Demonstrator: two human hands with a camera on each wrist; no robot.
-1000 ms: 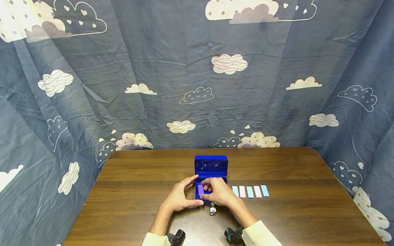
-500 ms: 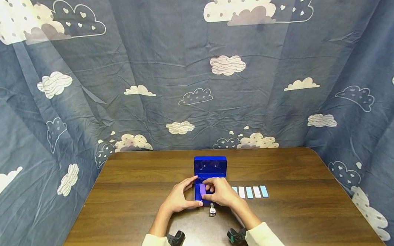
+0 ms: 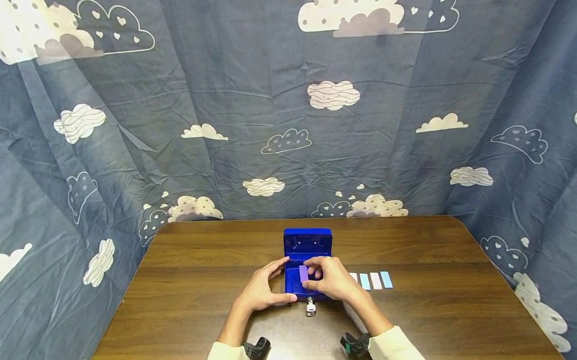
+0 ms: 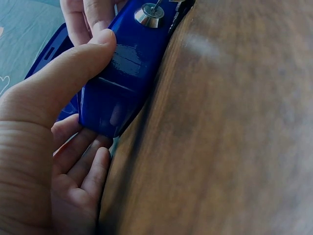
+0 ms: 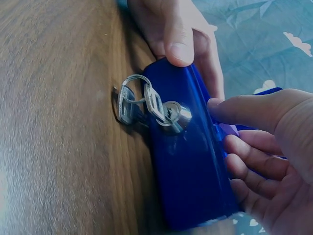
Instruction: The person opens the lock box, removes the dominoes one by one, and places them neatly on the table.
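Note:
A blue metal cash box [image 3: 293, 288] stands on the table with its lid [image 3: 307, 241] raised. My left hand [image 3: 261, 289] grips its left side, thumb on the front corner and fingers at the side, as the left wrist view shows. My right hand [image 3: 334, 278] pinches a small purple rectangular piece [image 3: 304, 273] between thumb and fingers, over the box's open inside. In the right wrist view the piece is mostly hidden behind the box's front wall. Keys on a ring [image 5: 154, 103] hang from the lock [image 5: 177, 117] in that wall.
To the right of the box, light blue and whitish rectangular pieces [image 3: 375, 281] lie in a row, partly covered by my right hand. The brown wooden table [image 3: 200, 271] ends at a dark blue cloud-patterned curtain [image 3: 284, 104].
My right hand has shifted right with the purple piece, from the box's left part toward its middle, covering more of the row. My left hand has stayed on the box.

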